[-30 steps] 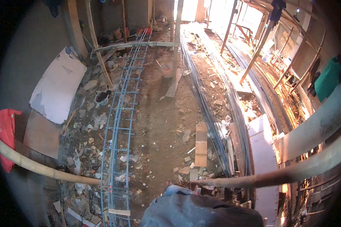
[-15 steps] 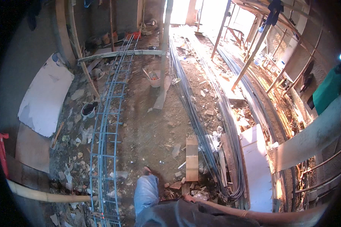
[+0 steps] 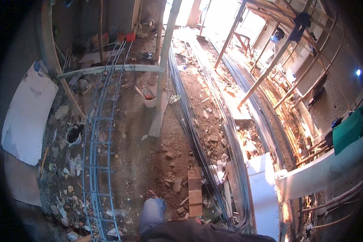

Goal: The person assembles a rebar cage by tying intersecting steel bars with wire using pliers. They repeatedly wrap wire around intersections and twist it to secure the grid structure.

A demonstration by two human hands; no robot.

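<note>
Neither of my hands can be made out. At the lower edge are my dark top (image 3: 205,234) and one jeans-clad leg (image 3: 152,213), with a foot (image 3: 151,194) on the dirt floor. A small skin-toned patch at the top's edge is too little to name. Left of my leg lies a long cage of tied steel reinforcing bars (image 3: 109,166), like a narrow ladder. To the right a brown board (image 3: 195,193) lies beside a bundle of thin steel rods (image 3: 189,117). Two more rod bundles run alongside, further right.
A horizontal pole (image 3: 109,69) crosses between upright poles over the cage. Near it stand a white bucket (image 3: 150,101) and a dark-filled bucket (image 3: 74,135). White panels (image 3: 28,115) lean left; a pale board (image 3: 264,193) lies right. Rubble covers the ground; bamboo scaffolding (image 3: 294,72) stands right.
The view has shifted: the cage, poles and buckets now sit further left and mostly lower. The long pole-like or arm-like shape at the lower right has left view.
</note>
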